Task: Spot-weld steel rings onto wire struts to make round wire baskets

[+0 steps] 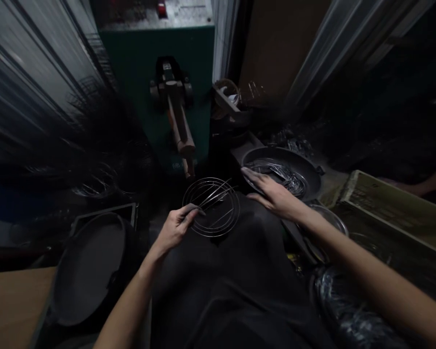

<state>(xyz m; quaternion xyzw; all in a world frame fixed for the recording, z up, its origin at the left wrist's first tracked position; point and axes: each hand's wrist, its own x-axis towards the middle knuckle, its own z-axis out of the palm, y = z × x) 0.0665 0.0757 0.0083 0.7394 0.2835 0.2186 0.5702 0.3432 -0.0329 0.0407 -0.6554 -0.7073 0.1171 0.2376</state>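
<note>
My left hand (179, 225) is closed, thumb against fingers, on a few thin metal rods (218, 193) that point up and to the right. Just beyond those fingertips is a round wire rack (239, 206) made of concentric rings; whether the hand also grips its edge I cannot tell. My right hand (274, 195) has its fingers stretched out with nothing visible in them. It hovers at the near left edge of a dark round pan (312, 174), in which a pile of short metal wire pieces (288, 179) lies.
Ahead stands a green machine (127, 72) with a jointed metal arm (178, 116) reaching down toward the rack. An empty-looking dark pan (90, 271) is at left, beside a wooden board (14, 300). On the right are a carton (396, 203) and, behind it, another person's forearm (430, 184).
</note>
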